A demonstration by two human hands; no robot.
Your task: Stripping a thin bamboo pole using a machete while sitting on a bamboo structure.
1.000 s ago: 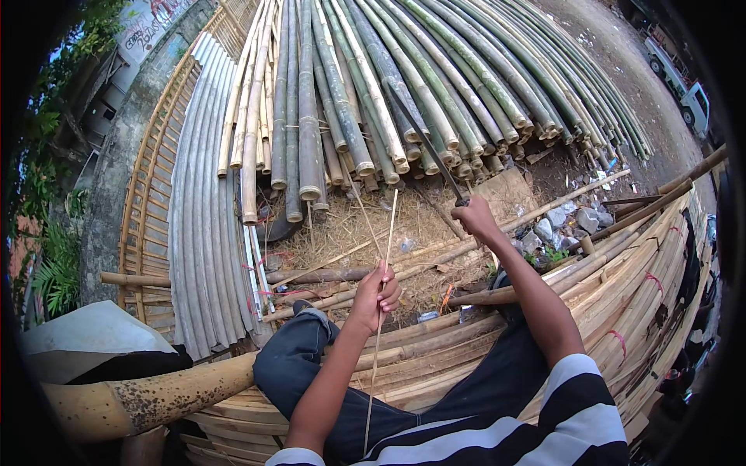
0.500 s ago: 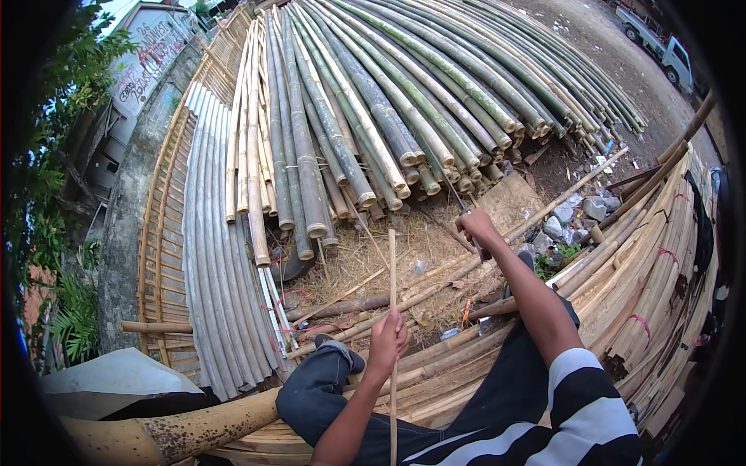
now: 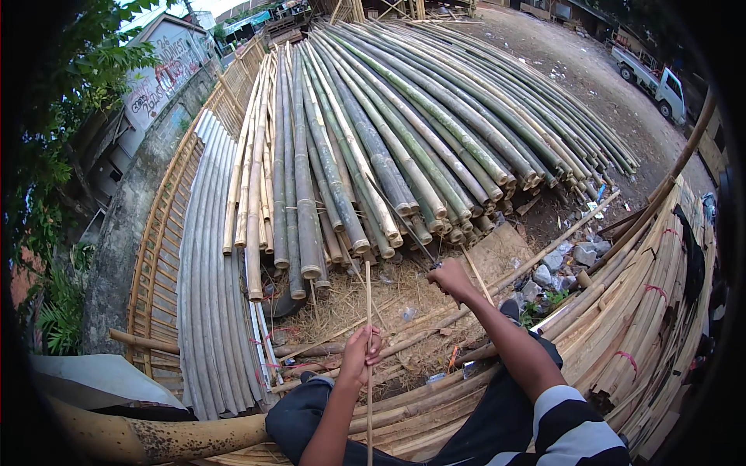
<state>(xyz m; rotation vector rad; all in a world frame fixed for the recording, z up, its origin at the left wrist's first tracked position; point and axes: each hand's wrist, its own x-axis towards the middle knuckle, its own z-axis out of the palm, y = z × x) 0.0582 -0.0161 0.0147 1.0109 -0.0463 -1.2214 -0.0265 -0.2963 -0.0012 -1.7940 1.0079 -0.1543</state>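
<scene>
Thin bamboo strip (image 3: 368, 326) held upright, gripped by left hand (image 3: 360, 353), fingers closed round it, just short of bamboo pole stack (image 3: 373, 147). Right hand (image 3: 449, 279) fisted on dark blade handle (image 3: 404, 225), blade pointed toward stack. Shavings (image 3: 388, 303) spread below stack's cut ends. Split-strip bundles (image 3: 653, 311) piled right of stack.

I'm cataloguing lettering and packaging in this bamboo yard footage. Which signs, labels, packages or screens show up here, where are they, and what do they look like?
Painted wall lettering: upper left, on the grey gabled building behind the fence; large pale letters with red and dark marks, slanted by the lens.
Scraps of wrapper litter: on the ground at the right end of the bamboo pole stack; small, white and blue, too small to tell more.
No screens or labels in view.
</scene>
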